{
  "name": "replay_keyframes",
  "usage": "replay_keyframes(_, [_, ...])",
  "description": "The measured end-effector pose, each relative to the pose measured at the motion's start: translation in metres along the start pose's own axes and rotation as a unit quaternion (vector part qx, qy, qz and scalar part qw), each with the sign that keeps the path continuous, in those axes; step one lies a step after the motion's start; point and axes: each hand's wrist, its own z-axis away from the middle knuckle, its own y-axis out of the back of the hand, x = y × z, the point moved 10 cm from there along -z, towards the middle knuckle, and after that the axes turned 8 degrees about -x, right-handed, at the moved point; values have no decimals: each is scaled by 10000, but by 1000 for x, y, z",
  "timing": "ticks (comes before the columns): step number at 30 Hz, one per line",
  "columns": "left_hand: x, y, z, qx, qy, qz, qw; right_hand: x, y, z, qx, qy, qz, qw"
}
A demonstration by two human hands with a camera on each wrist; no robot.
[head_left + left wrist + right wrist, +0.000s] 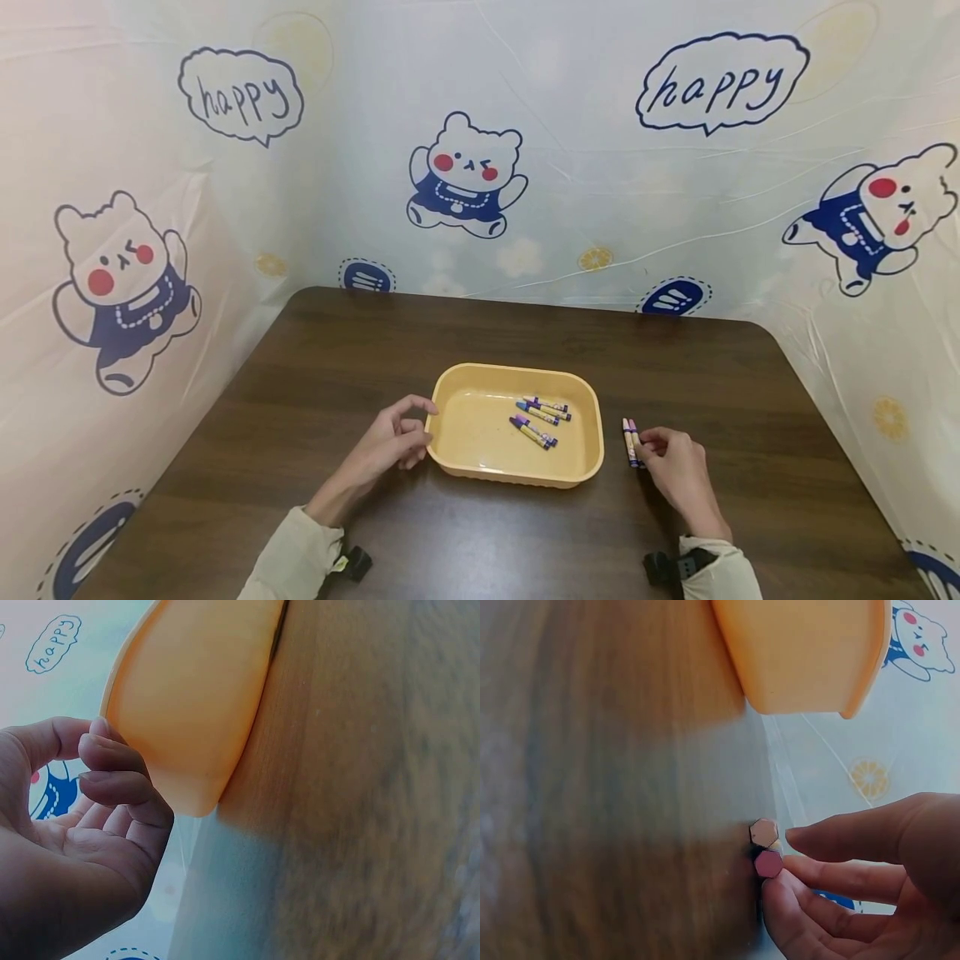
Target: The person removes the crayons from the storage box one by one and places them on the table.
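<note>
Resting at the left rim of the tray (pixel 467 435), your left hand (pixel 382 446) is bending its fingers toward the edge; you cannot tell from these views whether it is gripping the rim or merely touching it. Your right hand (pixel 678 468) is sitting beyond the tray's right side, at the peach crayon (pixel 764 833) and the pink crayon (pixel 769 864). These two are lying side by side on the table (pixel 375 350). Your right thumb is standing just beside the peach end, with other fingertips close by the pink one; whether they are grasping either crayon, you cannot tell. Several loose crayons (pixel 531 434) are lying inside the tray, right of its middle.

Caution: because the pair is lying so close, you are risking catching both when closing on one, or nudging the neighbour askew. If you are pinching only an end, the crayon is likely to be swivelling. If you are swinging low toward the tray, you are risking a knock on its right wall. If you are bearing down on its left rim, you are risking tipping it and rolling the crayons within.

Clearance: a strip of table is separating the pair from the tray's right wall. Beyond the tray, the table is running on to its far edge. Inside, bare floor is spreading widely left of the crayons; right of them, the gap to the wall is narrowing.
</note>
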Motion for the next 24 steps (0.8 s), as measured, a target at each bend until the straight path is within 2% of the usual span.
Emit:
replay_keyframes(10, [-1, 0, 0, -13, 8, -26, 10000, -10, 2, 3, 41, 72, 104, 9999])
replay_keyframes(19, [-1, 1, 0, 6, 3, -75, 10000, -32, 16, 12, 550, 308, 290, 9976])
replay_keyframes(24, [-1, 2, 0, -12, -56, -53, 10000, -56, 23, 21, 930, 698, 362, 9926])
